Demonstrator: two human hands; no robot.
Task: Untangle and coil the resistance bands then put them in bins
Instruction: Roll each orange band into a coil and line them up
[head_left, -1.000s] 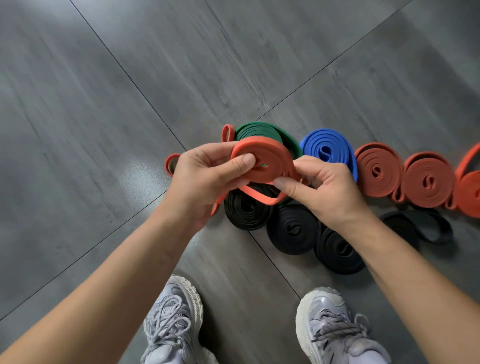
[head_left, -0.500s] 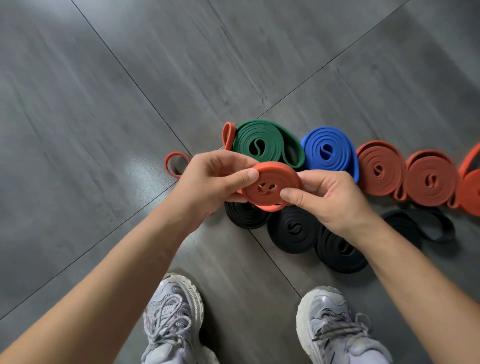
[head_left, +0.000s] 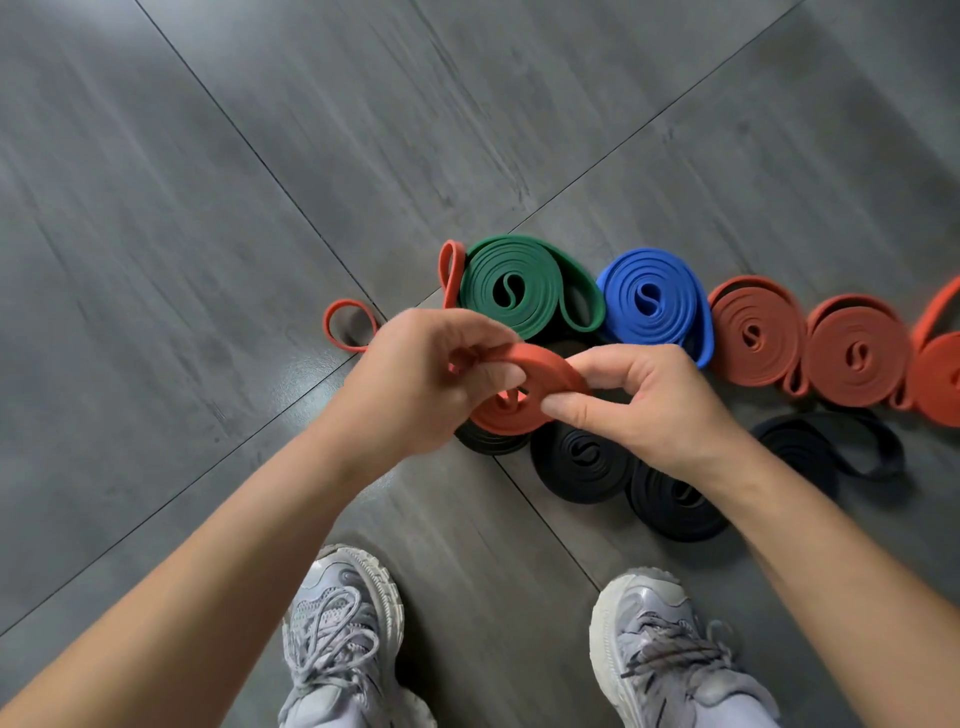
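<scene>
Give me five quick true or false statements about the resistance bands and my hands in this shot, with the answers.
1. The left hand and the right hand both grip the orange band. True.
2. The green coil lies on the floor beside the blue coil. True.
3. The blue coil sits in a bin. False: it lies on the floor, and no bin is in view.
4. Every black band is wound tight. False: the black band farthest right lies partly loose, with an open loop.
5. The person is barefoot. False: they wear grey trainers.
</scene>
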